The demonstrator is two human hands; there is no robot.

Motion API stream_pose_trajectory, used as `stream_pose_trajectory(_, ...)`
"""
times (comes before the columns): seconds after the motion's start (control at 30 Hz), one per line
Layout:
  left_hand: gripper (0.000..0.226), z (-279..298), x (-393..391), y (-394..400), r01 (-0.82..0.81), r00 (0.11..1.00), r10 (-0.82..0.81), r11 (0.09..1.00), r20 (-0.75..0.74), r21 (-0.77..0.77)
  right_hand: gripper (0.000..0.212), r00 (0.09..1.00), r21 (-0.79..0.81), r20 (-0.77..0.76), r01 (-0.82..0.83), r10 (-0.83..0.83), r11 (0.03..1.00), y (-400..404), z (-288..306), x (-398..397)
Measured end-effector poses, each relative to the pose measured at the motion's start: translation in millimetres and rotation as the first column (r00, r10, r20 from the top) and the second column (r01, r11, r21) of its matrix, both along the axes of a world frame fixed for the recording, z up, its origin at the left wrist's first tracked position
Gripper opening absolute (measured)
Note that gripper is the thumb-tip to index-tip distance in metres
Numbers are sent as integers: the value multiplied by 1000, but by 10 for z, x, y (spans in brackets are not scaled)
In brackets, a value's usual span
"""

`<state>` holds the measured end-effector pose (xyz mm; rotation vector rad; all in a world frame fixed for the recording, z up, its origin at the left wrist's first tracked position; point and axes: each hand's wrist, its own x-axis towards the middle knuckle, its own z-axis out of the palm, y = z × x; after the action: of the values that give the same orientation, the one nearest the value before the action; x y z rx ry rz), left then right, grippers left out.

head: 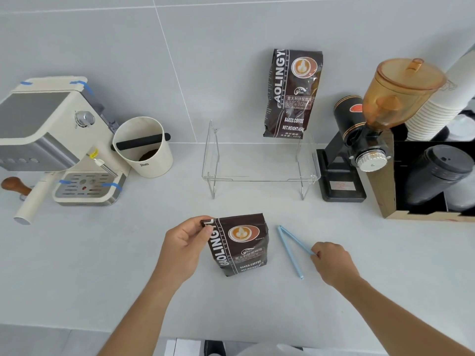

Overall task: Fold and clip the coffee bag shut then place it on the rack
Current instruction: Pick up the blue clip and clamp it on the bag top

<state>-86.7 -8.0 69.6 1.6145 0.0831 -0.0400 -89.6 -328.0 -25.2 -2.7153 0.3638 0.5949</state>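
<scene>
- The left hand (183,244) is pinching the coffee bag (239,244) by its folded top corner, keeping the fold closed, near the worktop's front edge.
- The right hand (332,262) is closing its fingertips on the blue sealing clip (290,249) (splayed open), likely to lift it.

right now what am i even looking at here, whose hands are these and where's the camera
There is one picture, taken by a wide-angle camera worn on a person's head, looking down at a pale counter. No robot is involved, only two bare hands.

The left hand pinches the top corner of a dark coffee bag standing on the counter. The right hand takes one arm of a light blue clip, which lies spread open beside the bag.

Behind them stands a clear rack with a second coffee bag on it. To the left are an espresso machine and a cream knock box; to the right a coffee grinder, stacked paper cups and black lids.
</scene>
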Motion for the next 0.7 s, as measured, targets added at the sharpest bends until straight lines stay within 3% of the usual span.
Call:
stream_pose_trajectory(0.2, 37, -7, 28, -10, 2, 1000, -2, 999, 0, -35, 26, 991, 31, 132, -34, 30, 999, -78, 215, -5)
stream_pose_trajectory(0.33, 33, -46, 18, -4, -7, 1000, 6, 997, -14, -74, 33, 947, 79, 314, -101, 71, 992, -146, 551, 60)
stream_pose_trajectory(0.47, 33, -55, 39, 2, 1, 1000, -3, 995, -23, -96, 7, 839, 137, 539, -167, 68, 976, -116, 958, 166)
stream_pose_trajectory(0.7, 32, 6, 148, -46, 40, 999, -43, 991, -25, -128, 12, 673, 133, 716, -393, 186, 910, 130, 1583, 338)
